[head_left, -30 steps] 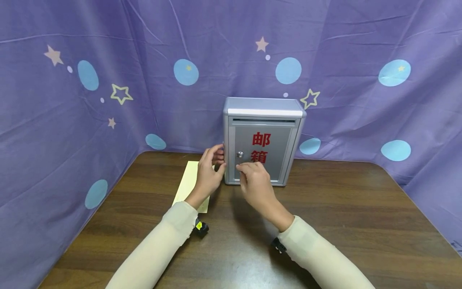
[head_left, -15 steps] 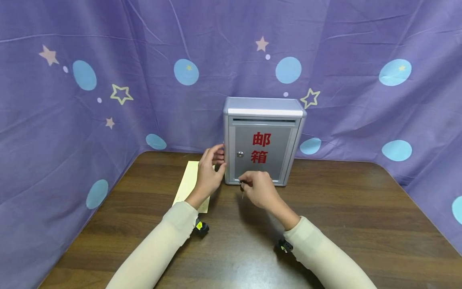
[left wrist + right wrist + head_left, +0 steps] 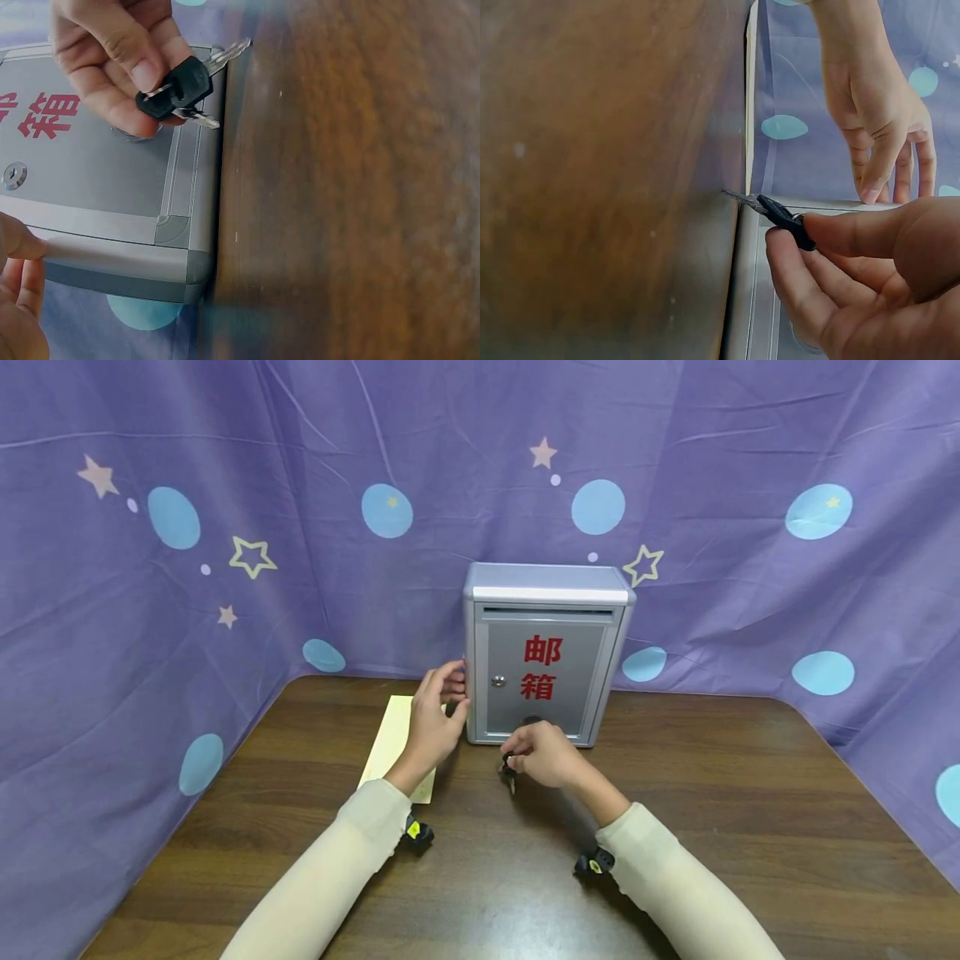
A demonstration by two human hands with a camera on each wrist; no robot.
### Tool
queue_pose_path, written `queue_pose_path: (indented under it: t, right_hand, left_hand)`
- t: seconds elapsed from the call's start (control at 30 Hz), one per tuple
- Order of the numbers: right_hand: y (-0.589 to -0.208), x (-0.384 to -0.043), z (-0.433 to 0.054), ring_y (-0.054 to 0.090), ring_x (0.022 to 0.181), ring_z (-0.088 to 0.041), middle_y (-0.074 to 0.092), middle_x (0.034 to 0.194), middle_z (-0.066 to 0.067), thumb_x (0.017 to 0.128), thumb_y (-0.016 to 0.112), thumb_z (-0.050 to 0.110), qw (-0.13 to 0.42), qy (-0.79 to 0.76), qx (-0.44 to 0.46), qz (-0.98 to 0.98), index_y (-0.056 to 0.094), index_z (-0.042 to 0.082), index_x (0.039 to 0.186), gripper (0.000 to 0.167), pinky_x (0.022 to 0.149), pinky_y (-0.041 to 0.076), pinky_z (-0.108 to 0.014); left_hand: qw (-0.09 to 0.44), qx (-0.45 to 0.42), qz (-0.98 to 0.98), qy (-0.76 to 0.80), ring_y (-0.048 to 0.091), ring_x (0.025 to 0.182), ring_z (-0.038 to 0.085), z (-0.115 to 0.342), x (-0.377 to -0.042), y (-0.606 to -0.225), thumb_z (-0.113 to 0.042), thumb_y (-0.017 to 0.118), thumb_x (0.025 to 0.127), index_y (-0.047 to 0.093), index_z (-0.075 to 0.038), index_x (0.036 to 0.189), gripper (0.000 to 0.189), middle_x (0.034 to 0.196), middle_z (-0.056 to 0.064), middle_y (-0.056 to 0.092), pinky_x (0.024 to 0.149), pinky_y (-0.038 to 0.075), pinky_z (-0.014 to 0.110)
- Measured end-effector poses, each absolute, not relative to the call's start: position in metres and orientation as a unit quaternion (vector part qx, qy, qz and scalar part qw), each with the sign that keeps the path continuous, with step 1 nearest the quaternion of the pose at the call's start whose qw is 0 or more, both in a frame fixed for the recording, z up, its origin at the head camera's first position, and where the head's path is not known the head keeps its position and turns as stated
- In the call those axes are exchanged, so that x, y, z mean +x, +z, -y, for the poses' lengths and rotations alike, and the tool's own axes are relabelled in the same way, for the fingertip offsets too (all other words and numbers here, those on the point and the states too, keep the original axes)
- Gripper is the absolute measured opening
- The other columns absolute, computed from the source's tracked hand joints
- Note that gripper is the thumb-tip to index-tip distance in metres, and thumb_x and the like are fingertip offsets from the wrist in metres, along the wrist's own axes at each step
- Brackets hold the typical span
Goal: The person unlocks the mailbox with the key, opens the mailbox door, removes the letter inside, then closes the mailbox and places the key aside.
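Observation:
A grey metal mailbox (image 3: 517, 706) with red characters stands upright at the back of the table, its front door shut and its keyhole lock (image 3: 498, 681) bare of any key. My left hand (image 3: 432, 714) touches the box's left side with thumb and fingertips, the fingers loosely bent. In front of the box's lower edge, my right hand (image 3: 551, 756) pinches a pair of keys (image 3: 510, 768) between thumb and fingers. The left wrist view shows the keys (image 3: 180, 90) with black plastic heads and metal blades pointing away from the fingers, apart from the lock (image 3: 15, 175).
A pale yellow sheet or envelope (image 3: 386, 743) lies on the brown wooden table (image 3: 712, 793), partly under my left hand and forearm. A purple curtain (image 3: 450, 443) with stars and blue dots hangs behind and along the left. A mail slot (image 3: 547, 612) runs across the box's upper front.
My right hand has moved down and slightly right, away from the lock area, and the keys in its fingers have come into view. My left hand has stayed at the mailbox's side.

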State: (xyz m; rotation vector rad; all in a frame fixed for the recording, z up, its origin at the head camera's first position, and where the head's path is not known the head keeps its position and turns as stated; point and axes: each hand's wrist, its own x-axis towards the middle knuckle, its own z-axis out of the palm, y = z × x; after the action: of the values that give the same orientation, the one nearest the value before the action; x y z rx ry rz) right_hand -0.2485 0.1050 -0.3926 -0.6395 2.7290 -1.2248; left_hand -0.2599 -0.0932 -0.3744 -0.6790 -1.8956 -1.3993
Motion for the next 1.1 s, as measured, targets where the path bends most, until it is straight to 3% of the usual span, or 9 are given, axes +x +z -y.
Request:
queue_pose_path:
  t: [0.37, 1.0, 1.1]
  right_hand:
    - [-0.3975, -0.2483, -0.1054, 0.069, 0.070, -0.013, 0.076, 0.086, -0.011, 0.088, 0.069, -0.009, 0.073, -0.412, -0.196, -0.887, 0.073, -0.005, 0.098, 0.012, 0.061, 0.058, -0.024]
    - [-0.3975, -0.2495, -0.1059, 0.066, 0.067, -0.010, 0.074, 0.080, -0.002, 0.088, 0.071, -0.006, 0.066, -0.388, -0.185, -0.901, 0.074, -0.001, 0.095, 0.009, 0.060, 0.056, -0.024]
    - [-0.3954, -0.2483, -0.1071, 0.066, 0.070, -0.010, 0.074, 0.082, -0.001, 0.089, 0.073, -0.001, 0.061, -0.377, -0.190, -0.904, 0.075, 0.000, 0.096, 0.007, 0.065, 0.056, -0.027]
  left_hand:
    - [0.341, -0.261, 0.729, -0.533, 0.062, 0.090, 0.053, 0.0932, -0.2594, -0.3746, 0.033, 0.063, 0.077, 0.054, 0.020, 0.128, 0.054, 0.108, 0.037, 0.057, 0.079, 0.058, 0.060]
    - [0.340, -0.255, 0.734, -0.529, 0.062, 0.091, 0.051, 0.0931, -0.2592, -0.3748, 0.031, 0.063, 0.077, 0.053, 0.019, 0.128, 0.054, 0.109, 0.036, 0.057, 0.080, 0.058, 0.060]
    - [0.332, -0.251, 0.732, -0.540, 0.061, 0.092, 0.053, 0.0937, -0.2644, -0.3802, 0.032, 0.064, 0.077, 0.053, 0.019, 0.130, 0.055, 0.110, 0.037, 0.056, 0.081, 0.057, 0.061]
